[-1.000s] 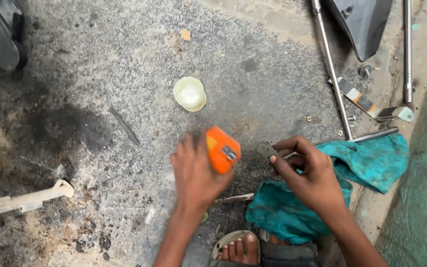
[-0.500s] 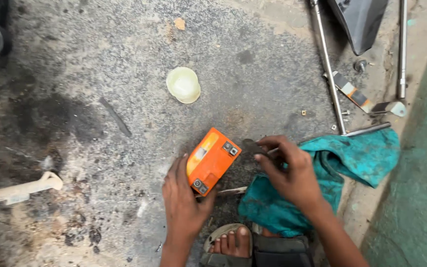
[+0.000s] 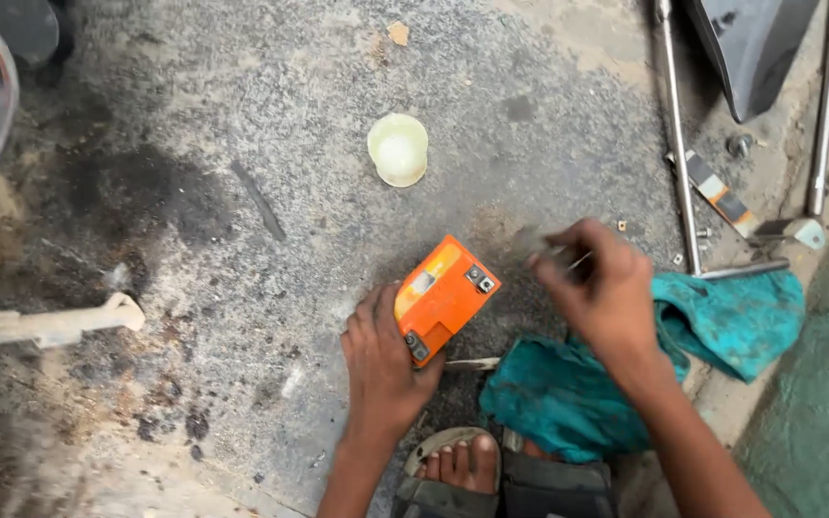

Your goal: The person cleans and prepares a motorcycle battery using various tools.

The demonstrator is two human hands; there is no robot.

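Head view, the only one: the left hand (image 3: 383, 360) is clamped around the lower end of an orange battery block (image 3: 443, 295), tilting it up off the stained concrete floor (image 3: 242, 115) so that its terminal face, with two small metal posts, points up and toward the right hand. Just to the right of that grip, the right hand (image 3: 599, 293) hovers with fingers pinched together on a thin metal tool (image 3: 568, 257) (blurred, so its kind is hard to tell), its tip close to the upper terminal but apart from it. Below the left-hand grip lies a slim metal piece, and beside it a teal rag (image 3: 568, 393), with a sandalled foot (image 3: 453, 470) beneath. Well above the grip sits a pale yellow cap (image 3: 398, 149). As a judgement, the work on the terminals looks barely begun: the battery is held ready, the tool not yet touching.
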